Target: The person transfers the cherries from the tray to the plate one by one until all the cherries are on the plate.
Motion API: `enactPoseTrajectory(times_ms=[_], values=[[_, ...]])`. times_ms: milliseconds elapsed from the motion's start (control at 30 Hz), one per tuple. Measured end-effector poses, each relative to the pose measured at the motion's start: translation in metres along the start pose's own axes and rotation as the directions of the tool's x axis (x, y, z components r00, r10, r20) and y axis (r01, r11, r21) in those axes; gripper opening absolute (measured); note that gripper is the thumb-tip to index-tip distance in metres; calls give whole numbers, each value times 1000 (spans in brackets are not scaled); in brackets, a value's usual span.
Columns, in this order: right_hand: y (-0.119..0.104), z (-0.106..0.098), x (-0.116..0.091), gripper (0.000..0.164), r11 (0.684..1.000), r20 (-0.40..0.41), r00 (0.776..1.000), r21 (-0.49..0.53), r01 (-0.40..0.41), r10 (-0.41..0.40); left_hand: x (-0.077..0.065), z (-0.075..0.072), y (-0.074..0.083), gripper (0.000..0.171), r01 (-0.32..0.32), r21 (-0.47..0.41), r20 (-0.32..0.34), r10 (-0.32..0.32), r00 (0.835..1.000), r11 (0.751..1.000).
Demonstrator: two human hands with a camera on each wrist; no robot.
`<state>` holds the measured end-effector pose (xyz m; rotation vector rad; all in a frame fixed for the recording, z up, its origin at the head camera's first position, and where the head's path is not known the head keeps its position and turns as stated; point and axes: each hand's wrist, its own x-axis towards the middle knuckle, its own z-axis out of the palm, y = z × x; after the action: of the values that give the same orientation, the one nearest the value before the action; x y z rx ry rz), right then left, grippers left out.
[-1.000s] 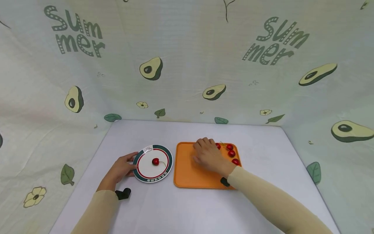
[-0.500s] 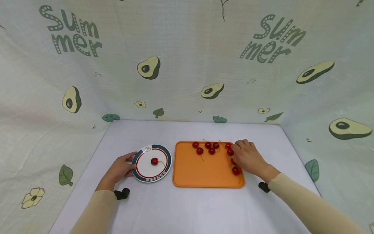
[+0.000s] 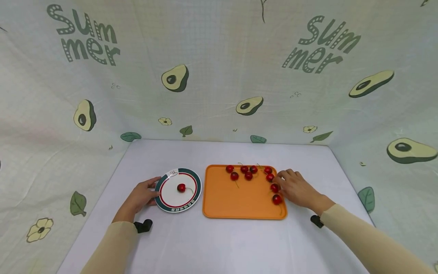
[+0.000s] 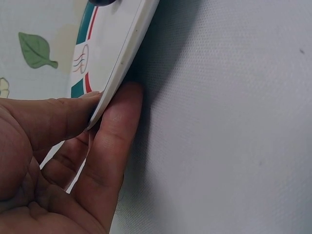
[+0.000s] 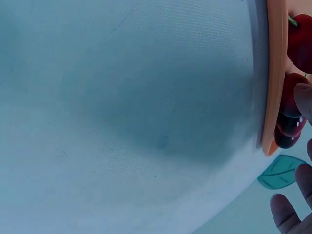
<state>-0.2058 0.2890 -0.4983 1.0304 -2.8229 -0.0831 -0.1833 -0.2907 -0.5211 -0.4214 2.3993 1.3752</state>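
A white plate with a green and red rim bears one cherry. My left hand pinches its left rim; in the left wrist view, the thumb lies on top and a finger underneath. My right hand is at the right edge of an orange tray, fingertips right at a cherry. The right wrist view has the thumb overlapping a cherry, other fingers apart from it. Just in front on the tray lies another cherry.
Several more cherries, among them one with a long stem, lie along the tray's back and right sides. The white table meets a cloth backdrop printed with avocados, leaves and lettering.
My right hand has moved from over the tray's back middle to its right edge, uncovering cherries there, then shifted slightly right. The left hand stays at the plate.
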Motion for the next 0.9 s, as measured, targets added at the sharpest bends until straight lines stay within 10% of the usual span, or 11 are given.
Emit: enactPoseTrajectory(times_ms=[900], values=[[-1,9,13,40,992,8,999,117,-41,41,-4,1,5,72,12,0,-14,-12,1000,1000]])
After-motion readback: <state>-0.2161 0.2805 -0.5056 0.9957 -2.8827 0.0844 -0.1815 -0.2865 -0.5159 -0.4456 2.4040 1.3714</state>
